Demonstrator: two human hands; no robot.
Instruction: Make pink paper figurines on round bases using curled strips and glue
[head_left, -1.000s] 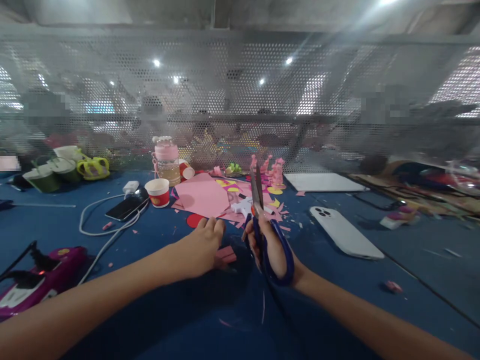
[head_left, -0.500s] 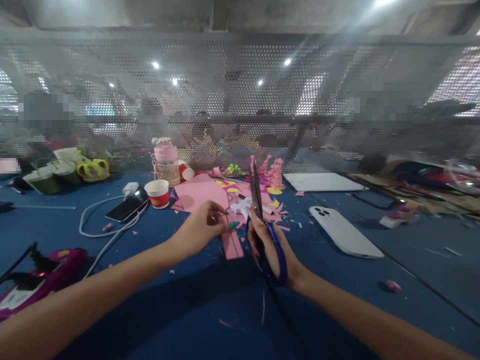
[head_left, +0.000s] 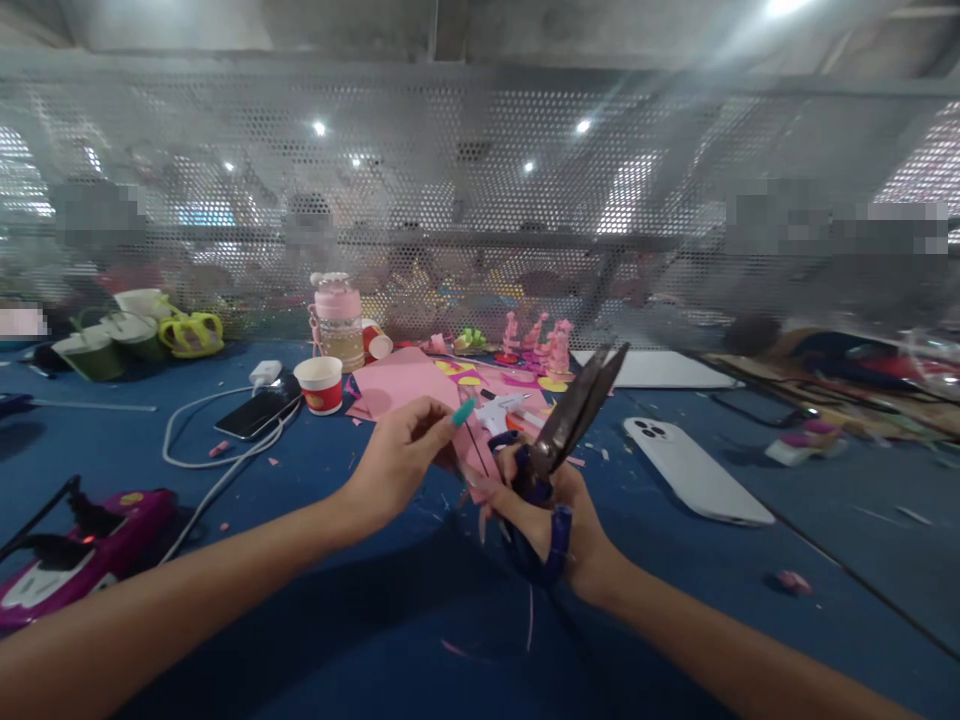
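Observation:
My left hand (head_left: pixel 401 460) pinches the upper end of a narrow pink paper strip (head_left: pixel 474 447) that has a dark line along it. Something teal shows at the tip of the left thumb. In my right hand (head_left: pixel 581 530) is a pair of scissors (head_left: pixel 564 430) with dark blue handles, the blades slanting up and right, away from the paper. Thumb and fingers of that hand also touch the strip's lower end. Right behind the strip lies a white glue gun (head_left: pixel 501 408), partly hidden by my hands. Larger pink paper sheets (head_left: pixel 405 385) lie beyond, among scraps.
To the left stand a paper cup (head_left: pixel 320 387), a pink-lidded bottle (head_left: pixel 337 325), a black phone (head_left: pixel 251 412) with a white cable and a purple power strip (head_left: pixel 127 530). A white phone (head_left: pixel 694 470) lies right. Small pink figures (head_left: pixel 551 345) stand before the perforated metal screen (head_left: pixel 465 200).
The scissors have tipped from upright to slanting right in my right hand. That hand has come to the strip's lower end, and the strip has been lifted slightly.

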